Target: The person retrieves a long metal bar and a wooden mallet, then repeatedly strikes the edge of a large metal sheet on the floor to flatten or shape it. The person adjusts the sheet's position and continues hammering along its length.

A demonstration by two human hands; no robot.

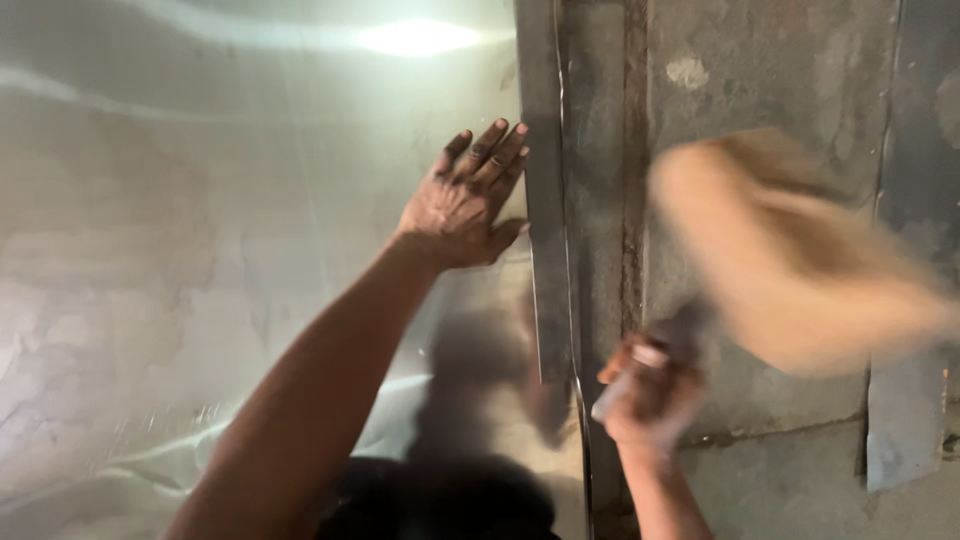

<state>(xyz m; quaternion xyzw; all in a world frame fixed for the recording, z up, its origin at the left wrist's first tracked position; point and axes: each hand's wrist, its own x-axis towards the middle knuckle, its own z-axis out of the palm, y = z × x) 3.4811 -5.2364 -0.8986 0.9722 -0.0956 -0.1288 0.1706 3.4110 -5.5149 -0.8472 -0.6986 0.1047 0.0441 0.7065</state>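
Head view: left hand (462, 200) spread flat on metal sheet (200, 250); right hand (650, 385) grips blurred wooden mallet (790, 250).

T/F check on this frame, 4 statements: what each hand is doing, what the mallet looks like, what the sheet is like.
1. The left hand lies flat, fingers spread, on the shiny metal sheet. True.
2. The right hand is empty. False: it grips the handle of a wooden mallet.
3. The mallet head shows sharp and motionless. False: it is heavily blurred.
4. The sheet's folded edge lies beside the left hand's fingertips, with a grey concrete surface beyond it. True.
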